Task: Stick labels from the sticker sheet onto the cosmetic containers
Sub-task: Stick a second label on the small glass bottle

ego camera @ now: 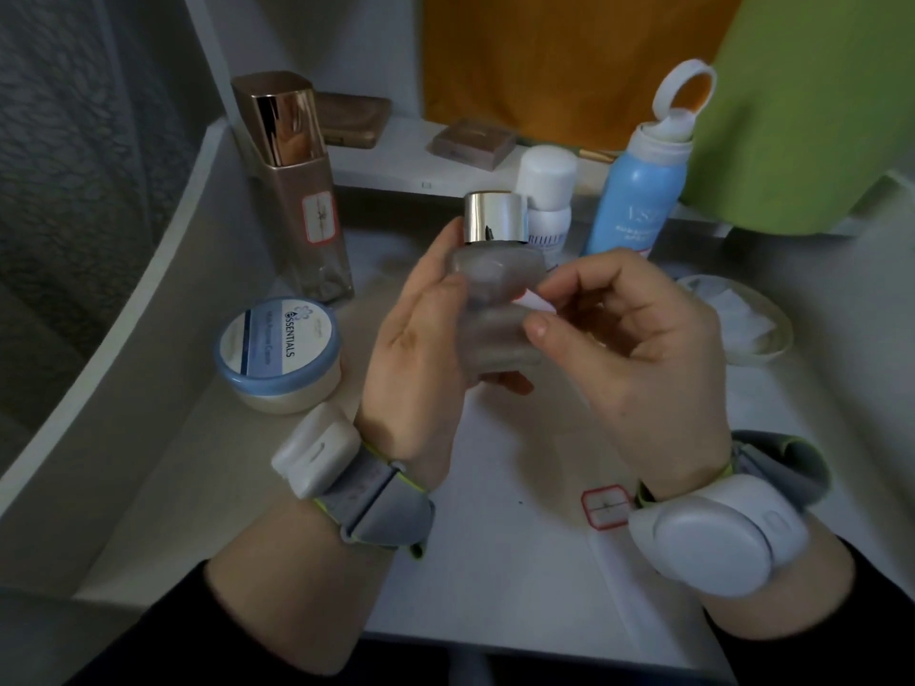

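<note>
Holding a frosted bottle [490,309] with a silver cap [495,217] upright above the table [277,467], the left hand [421,349] wraps its fingers around the left and back of the glass body, the palm turned toward the camera. The right hand [638,339] is at the bottle's right side, its thumb and forefinger pinching a small white label [534,300] with a red edge, which touches or nearly touches the glass; whether it is already stuck cannot be told. Both wrists carry grey straps with white devices. On the near part of the table lies the sheet [515,527], with one red-bordered label [606,507] showing just left of the right wrist. To the left of the hands sits a round jar [277,356] with a blue-rimmed lid. Farther left and back stands a tall brown bottle [307,200] with a shiny copper cap, and a red-bordered label [319,217] is already on its front. Behind the held bottle stands a small white bottle [547,195], and to its right a blue spray can [638,190] with its white cap flipped open. A shallow dish [742,324] holding white pads sits at the right. Two flat compacts [473,141] lie on the far shelf.
</note>
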Demonstrator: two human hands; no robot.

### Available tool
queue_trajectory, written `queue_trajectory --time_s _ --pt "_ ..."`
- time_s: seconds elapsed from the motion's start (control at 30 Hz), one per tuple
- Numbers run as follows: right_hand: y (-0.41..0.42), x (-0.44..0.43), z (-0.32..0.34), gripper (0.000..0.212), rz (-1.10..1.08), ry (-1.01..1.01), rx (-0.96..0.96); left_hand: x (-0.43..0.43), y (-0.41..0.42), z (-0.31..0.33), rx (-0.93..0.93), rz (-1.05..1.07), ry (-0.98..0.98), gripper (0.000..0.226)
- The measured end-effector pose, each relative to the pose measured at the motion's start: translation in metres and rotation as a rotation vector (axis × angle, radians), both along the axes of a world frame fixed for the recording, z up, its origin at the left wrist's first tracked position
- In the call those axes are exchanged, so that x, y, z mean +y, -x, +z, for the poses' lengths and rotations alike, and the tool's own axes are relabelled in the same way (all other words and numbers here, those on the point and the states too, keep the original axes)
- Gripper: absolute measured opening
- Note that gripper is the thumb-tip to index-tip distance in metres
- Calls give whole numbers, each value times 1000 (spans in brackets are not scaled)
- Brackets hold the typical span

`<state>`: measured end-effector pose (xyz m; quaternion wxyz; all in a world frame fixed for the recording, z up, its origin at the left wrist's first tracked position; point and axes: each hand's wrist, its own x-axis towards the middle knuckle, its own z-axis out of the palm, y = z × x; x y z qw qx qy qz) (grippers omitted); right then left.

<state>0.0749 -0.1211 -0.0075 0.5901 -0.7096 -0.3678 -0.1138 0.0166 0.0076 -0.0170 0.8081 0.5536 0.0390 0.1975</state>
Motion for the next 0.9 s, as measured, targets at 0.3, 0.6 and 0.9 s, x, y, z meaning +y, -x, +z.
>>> queue_trajectory --time_s 0.3,0.6,0.9 --pt "-2 2 3 6 -124 64 -239 -2 -2 -1 17 -6 22 50" --pt "0 5 -2 8 -194 94 -400 -9 -1 2 55 67 14 61" --pt "2 7 -5 12 -207 107 -395 -9 -2 2 72 71 32 59"
